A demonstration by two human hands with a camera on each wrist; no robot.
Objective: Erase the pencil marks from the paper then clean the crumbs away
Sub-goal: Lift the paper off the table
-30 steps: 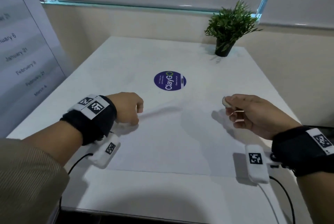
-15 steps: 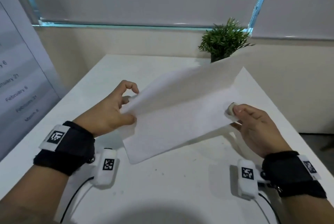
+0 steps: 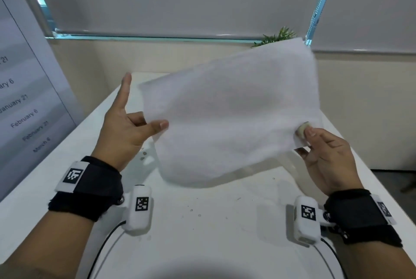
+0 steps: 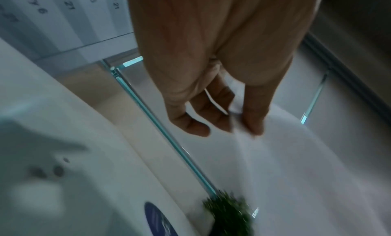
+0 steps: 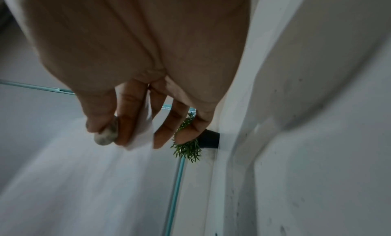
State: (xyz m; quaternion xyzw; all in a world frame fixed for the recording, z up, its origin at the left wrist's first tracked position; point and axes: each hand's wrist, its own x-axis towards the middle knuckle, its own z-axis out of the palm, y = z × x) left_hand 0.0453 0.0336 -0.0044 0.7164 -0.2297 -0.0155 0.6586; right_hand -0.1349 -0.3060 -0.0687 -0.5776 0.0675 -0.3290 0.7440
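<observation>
Fingers (image 3: pixel 161 126) of left hand (image 3: pixel 126 130) pinched the paper (image 3: pixel 229 116) edge, index straight; right hand (image 3: pixel 326 157) pinched the opposite edge, eraser (image 3: pixel 302 131) trapped under thumb. Sheet was held tilted above table (image 3: pixel 225 233), probably to shed crumbs (image 3: pixel 193 211), which lay beneath.

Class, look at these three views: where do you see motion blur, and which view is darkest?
Head view: the lifted paper has smeared, soft edges, while the hands and the crumbs on the table stay fairly sharp. Left wrist view: the plant and table are streaked. Right wrist view: dimmest, the paper streaked, yet the eraser is readable.
</observation>
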